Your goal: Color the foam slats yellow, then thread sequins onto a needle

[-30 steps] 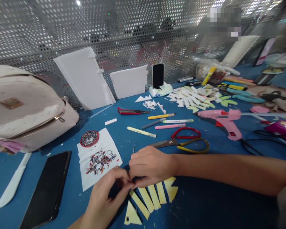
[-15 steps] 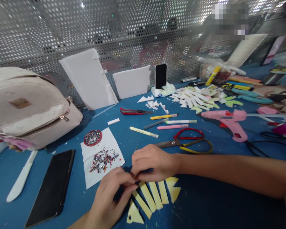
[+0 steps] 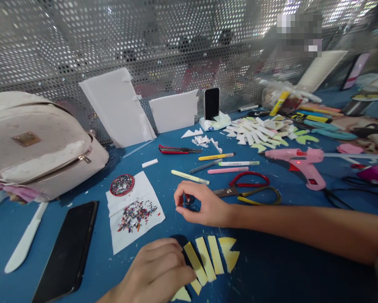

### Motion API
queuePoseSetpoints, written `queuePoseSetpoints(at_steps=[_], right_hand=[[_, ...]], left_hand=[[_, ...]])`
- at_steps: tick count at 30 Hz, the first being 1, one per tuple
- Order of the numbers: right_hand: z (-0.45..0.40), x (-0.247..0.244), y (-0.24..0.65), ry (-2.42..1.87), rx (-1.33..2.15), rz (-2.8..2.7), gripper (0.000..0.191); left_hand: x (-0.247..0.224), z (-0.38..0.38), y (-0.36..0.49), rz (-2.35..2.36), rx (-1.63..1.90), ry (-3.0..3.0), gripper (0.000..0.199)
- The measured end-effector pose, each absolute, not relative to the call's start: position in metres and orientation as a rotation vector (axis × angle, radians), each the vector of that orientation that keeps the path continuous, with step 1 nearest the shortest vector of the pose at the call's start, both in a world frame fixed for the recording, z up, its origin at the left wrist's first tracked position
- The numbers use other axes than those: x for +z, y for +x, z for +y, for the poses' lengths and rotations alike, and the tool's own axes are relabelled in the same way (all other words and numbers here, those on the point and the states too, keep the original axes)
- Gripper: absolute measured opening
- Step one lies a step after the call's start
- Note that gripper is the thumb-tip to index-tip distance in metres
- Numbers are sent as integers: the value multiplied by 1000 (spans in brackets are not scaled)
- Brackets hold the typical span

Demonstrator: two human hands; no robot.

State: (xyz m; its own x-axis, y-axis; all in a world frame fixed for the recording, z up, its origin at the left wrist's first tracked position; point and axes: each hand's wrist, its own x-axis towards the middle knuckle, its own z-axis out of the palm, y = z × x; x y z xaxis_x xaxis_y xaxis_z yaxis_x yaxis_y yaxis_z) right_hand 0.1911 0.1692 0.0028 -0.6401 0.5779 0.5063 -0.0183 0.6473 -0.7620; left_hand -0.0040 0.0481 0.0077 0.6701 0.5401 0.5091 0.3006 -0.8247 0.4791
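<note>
My left hand (image 3: 162, 267), its fingers curled, lies over the left end of a row of flat yellow pieces. It covers most of one strip and the piece at the lower left (image 3: 181, 294); its fingertips are hidden. Beside it lie upright yellow strips (image 3: 205, 259) and a notched, tail-like yellow piece (image 3: 229, 253). Above the row hovers my right hand (image 3: 204, 204), with thumb and forefinger brought together in a ring. Anything between those fingertips is too small to make out. Scissors (image 3: 228, 192) with red and yellow handles lie just behind it.
Glitter bits (image 3: 136, 215) lie on white paper (image 3: 119, 242). A phone (image 3: 67, 252), white knife (image 3: 26, 242) and bag (image 3: 46, 147) stand left. Markers (image 3: 190, 176) and a red cutter (image 3: 174, 150) lie beyond. A pink glue gun (image 3: 302, 158) and foam scraps (image 3: 258, 130) are right.
My hands have come apart. The right hand has moved up off the row; the left has moved down and right, now covering the leftmost strip and most of the lower-left piece.
</note>
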Motion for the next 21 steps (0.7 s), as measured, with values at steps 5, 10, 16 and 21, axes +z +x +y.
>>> queuePoseSetpoints(at_steps=[5,10,16,21], right_hand=[[168,2,191,-387,941,-2111,5],[168,2,192,-339,915,-2120,4],[169,2,193,-253,850,-2180,4],[170,1,193,-257,846,-2187,3]], left_hand=[[8,55,-4,1072,1108,2288,22],[-1,61,-6,1411,1156,1854,44],[1,68,-9,1402,1080,1936,18],[5,68,-10,1435,1140,1924,18]])
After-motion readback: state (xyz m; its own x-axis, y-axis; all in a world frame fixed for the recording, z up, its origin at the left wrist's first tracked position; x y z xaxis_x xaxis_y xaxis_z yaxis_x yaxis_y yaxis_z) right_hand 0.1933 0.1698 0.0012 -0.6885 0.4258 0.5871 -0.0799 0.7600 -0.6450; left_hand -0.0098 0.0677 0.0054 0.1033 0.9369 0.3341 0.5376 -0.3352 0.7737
